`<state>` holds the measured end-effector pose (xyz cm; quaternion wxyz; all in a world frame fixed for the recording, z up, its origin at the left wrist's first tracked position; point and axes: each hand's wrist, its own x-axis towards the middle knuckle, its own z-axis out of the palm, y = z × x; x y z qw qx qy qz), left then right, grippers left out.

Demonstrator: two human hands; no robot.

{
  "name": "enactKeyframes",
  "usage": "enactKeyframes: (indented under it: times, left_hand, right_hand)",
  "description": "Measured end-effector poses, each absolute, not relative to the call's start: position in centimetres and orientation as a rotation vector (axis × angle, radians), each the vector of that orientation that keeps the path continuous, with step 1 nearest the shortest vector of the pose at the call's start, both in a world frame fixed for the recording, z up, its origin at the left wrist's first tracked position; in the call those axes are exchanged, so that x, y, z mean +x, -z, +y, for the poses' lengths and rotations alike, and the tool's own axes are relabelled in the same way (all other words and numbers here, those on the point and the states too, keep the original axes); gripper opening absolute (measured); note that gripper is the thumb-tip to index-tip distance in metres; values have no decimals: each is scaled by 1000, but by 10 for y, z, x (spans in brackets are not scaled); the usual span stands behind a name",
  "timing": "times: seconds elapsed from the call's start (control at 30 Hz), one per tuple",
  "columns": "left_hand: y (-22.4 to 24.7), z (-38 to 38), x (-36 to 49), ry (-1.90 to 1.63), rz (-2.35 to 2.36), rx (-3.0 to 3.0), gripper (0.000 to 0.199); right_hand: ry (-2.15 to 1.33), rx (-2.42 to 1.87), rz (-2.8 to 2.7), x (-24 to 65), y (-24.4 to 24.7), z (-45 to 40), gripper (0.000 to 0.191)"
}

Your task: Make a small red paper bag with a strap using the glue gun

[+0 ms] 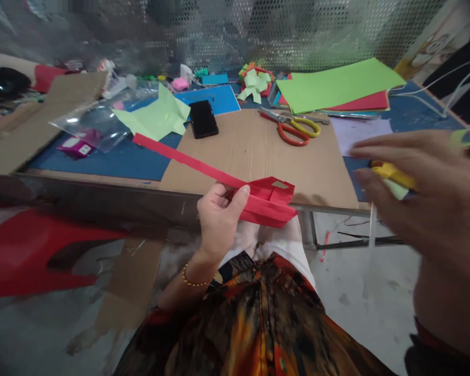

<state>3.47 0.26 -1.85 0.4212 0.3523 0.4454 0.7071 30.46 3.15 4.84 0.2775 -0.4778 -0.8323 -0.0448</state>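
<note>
- Folded red paper is pinched by left hand over bench edge.
- Right hand is blurred; its grip cannot be told.
- Paper-shaping is judged underway; steady holding is called for.

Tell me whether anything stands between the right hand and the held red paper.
Nothing visible does: the space between the right hand and the red paper looks open. The left hand grips it from the opposite side, and the scissors lie farther back on the cardboard, off that line.
</note>
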Motion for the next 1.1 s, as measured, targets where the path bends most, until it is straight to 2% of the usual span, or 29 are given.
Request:
enactKeyframes:
  times: [0.1, 0.17, 0.37, 0.6, 0.7, 1.1]
  left_hand:
    - [13, 0, 38, -1675, 1073, 962, 21]
    - [8, -2, 37, -1621, 1067, 1041, 16]
    - [-2, -5, 29, -1567, 1193, 1313, 13]
    - [-4, -7, 29, -1495, 1141, 1249, 14]
    - [-4, -7, 29, -1503, 1116, 1198, 26]
    - [-6, -3, 33, -1482, 1100, 1230, 28]
  right_hand:
    - [9, -859, -2398, 240, -59, 25, 25]
    - [-158, -817, -2421, 221, -55, 33, 23]
    - [-481, -912, -2418, 215, -43, 48, 9]
    - [-746, -884, -2310, 213, -42, 44, 6]
    - [-803, -881, -2261, 214, -38, 44, 6]
    - [-885, -1008, -2219, 214, -35, 43, 9]
